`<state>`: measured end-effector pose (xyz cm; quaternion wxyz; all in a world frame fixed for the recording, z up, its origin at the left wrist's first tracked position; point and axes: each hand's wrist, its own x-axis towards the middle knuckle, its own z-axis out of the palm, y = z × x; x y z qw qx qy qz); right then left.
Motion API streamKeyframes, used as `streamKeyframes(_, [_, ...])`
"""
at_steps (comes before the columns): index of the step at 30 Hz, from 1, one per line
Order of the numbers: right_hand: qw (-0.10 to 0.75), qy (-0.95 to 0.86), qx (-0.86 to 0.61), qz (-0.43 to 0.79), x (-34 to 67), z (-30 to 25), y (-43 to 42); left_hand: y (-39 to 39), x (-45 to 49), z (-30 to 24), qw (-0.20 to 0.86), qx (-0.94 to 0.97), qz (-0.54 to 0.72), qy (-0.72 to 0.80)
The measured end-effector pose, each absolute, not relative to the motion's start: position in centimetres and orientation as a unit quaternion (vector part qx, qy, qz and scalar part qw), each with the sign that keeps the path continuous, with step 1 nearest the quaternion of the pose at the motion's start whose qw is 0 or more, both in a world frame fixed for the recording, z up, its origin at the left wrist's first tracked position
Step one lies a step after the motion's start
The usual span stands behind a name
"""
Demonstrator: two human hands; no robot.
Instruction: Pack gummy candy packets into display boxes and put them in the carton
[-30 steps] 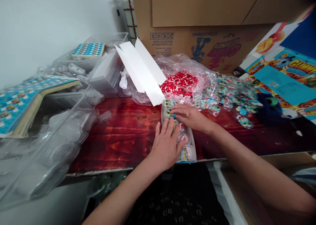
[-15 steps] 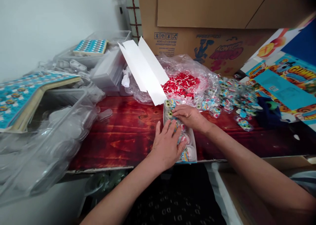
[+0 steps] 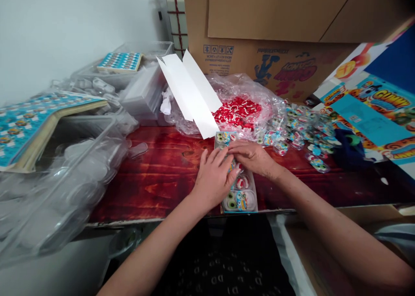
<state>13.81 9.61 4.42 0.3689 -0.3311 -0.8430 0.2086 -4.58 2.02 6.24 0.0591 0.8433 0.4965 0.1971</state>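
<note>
A narrow open box [image 3: 253, 203] with white flaps [image 3: 191, 92] lies on the red wooden table [image 3: 162, 175], filled with small round wrapped candies [image 3: 238, 198]. My left hand [image 3: 212, 177] rests flat on the candies in the box's middle, fingers spread. My right hand [image 3: 253, 155] lies palm down just beyond it, fingertips pressing candies near the box's far end. Neither hand visibly grips anything.
A clear bag of red and white sweets [image 3: 238, 110] sits behind the box, a heap of wrapped candies [image 3: 301, 125] to its right. Clear plastic trays [image 3: 81, 175] and printed blue sheets [image 3: 29, 123] crowd the left. Cardboard cartons [image 3: 275, 49] stand behind.
My left hand has slid farther up the box towards my right hand, uncovering the candies at the box's near end. My right hand has barely moved.
</note>
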Motion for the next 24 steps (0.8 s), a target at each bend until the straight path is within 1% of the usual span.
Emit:
streamKeyframes(3, [0.381, -0.821, -0.353, 0.238, 14.0, 4.4, 9.8, 3.6, -4.6, 6.1, 0.051, 0.847, 0.184, 0.497])
streamKeyframes(5, [0.4, -0.788, -0.398, 0.247, 14.3, 4.4, 10.3, 4.4, -4.6, 6.0, 0.051, 0.852, 0.167, 0.493])
streamKeyframes(9, [0.433, -0.739, -0.476, 0.201, 14.7, 4.7, 11.9, 5.1, -4.5, 5.8, 0.035, 0.857, 0.161, 0.489])
streamKeyframes(11, [0.421, -0.75, -0.476, 0.186, 14.6, 4.6, 12.6, 5.3, -4.5, 5.9, 0.025, 0.858, 0.154, 0.489])
streamKeyframes(15, [0.386, -0.761, -0.482, 0.199, 14.2, 3.4, 13.3, 5.7, -4.4, 6.1, 0.017, 0.862, 0.14, 0.487])
streamKeyframes(18, [0.408, -0.748, -0.488, 0.191, 14.6, 2.7, 13.3, 6.0, -4.6, 6.5, 0.036, 0.862, 0.148, 0.484])
streamKeyframes(21, [0.426, -0.745, -0.493, 0.146, 15.1, 2.7, 13.6, 6.7, -4.8, 6.6, 0.044, 0.854, 0.174, 0.489])
streamKeyframes(24, [0.378, -0.787, -0.473, 0.114, 14.7, 3.0, 14.2, 8.4, -4.9, 6.1, 0.032, 0.835, 0.191, 0.515])
